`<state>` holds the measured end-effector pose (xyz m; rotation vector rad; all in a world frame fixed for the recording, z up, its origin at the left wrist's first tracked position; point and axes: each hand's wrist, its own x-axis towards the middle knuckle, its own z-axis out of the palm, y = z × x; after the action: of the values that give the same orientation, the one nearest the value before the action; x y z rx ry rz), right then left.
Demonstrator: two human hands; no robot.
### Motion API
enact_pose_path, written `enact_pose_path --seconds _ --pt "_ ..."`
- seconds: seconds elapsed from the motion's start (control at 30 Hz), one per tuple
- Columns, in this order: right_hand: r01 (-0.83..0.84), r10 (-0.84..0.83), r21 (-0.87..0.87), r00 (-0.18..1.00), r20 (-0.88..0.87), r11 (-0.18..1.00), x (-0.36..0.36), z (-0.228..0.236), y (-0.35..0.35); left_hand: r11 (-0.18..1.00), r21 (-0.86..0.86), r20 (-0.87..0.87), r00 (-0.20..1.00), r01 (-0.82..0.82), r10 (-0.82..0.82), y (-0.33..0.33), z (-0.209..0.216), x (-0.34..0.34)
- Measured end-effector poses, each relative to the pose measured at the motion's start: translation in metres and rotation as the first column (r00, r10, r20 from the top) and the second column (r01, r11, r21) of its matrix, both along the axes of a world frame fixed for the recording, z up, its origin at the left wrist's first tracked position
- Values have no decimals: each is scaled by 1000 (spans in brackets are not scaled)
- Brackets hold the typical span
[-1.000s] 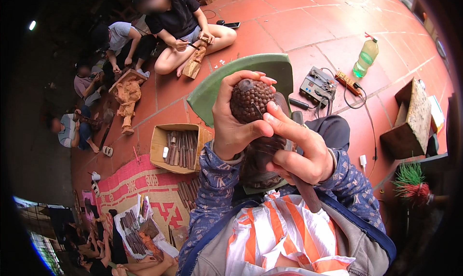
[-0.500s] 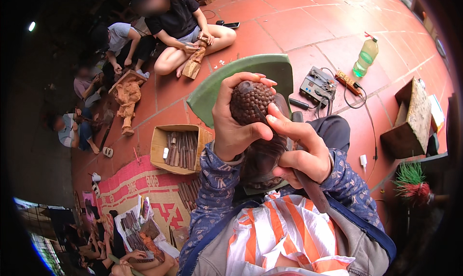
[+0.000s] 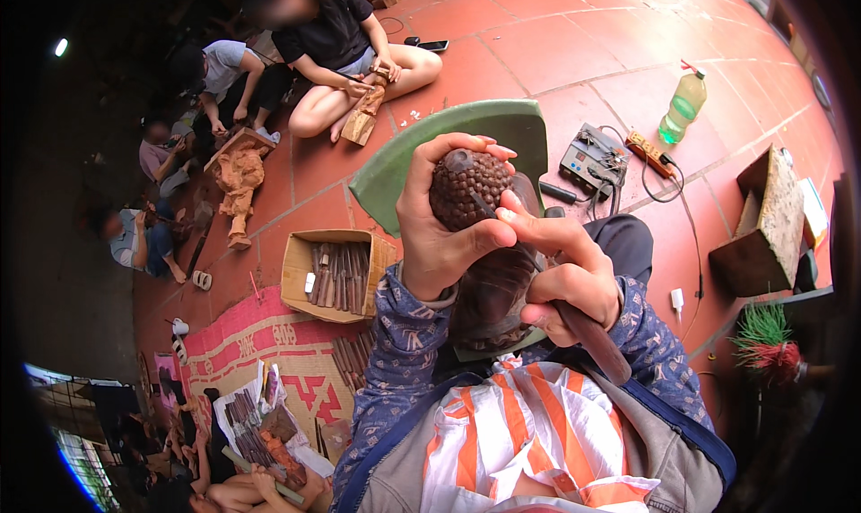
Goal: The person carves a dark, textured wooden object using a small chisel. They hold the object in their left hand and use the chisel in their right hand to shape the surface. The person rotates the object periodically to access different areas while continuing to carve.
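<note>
A dark brown carved wooden statue (image 3: 489, 302) stands upright close in front of me, its head (image 3: 466, 190) covered with small round knobs. My left hand (image 3: 430, 239) is wrapped round that head, fingers over the far side and thumb on the near side. In my right hand (image 3: 578, 275) is a carving chisel (image 3: 596, 347), its wooden handle slanting down to the right. The thin blade reaches up past my right fingertips to the edge of the knobs, where my left thumb lies against it. The very tip of the blade is hard to make out.
A cardboard box (image 3: 296, 289) of chisels stands at left on a patterned mat (image 3: 260, 334). Beyond the statue sits a green curved piece (image 3: 386, 177). At right are a grey power unit (image 3: 587, 159), a power strip (image 3: 647, 150), cables and a bottle (image 3: 683, 105). Several people work at left.
My right hand has turned slightly, and the chisel handle's lower end has swung to the right and a little upward. My left hand keeps its hold on the statue's head.
</note>
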<state>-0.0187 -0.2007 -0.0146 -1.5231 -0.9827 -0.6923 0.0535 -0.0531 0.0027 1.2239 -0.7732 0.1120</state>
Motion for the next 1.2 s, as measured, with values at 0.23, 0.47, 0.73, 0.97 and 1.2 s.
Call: enact_pose_path --seconds 0.23,0.47,0.73,0.97,1.2 --pt "76 -73 -182 997 19 980 -6 21 -6 996 -71 -34 998 48 -50 0 -1 0" --pt "-39 38 25 999 31 999 1 8 -6 994 -77 17 997 72 -71 -1 -2 3" --pt "-76 58 330 996 64 941 6 -7 -14 996 -84 -116 992 35 -44 -4 9 -3" --pt "142 -141 84 990 -19 986 -11 -6 -12 990 -114 -75 993 82 -91 -1 0 1" --pt "165 -158 -83 984 79 983 -15 -2 -10 989 -55 17 990 137 -137 2 -4 5"
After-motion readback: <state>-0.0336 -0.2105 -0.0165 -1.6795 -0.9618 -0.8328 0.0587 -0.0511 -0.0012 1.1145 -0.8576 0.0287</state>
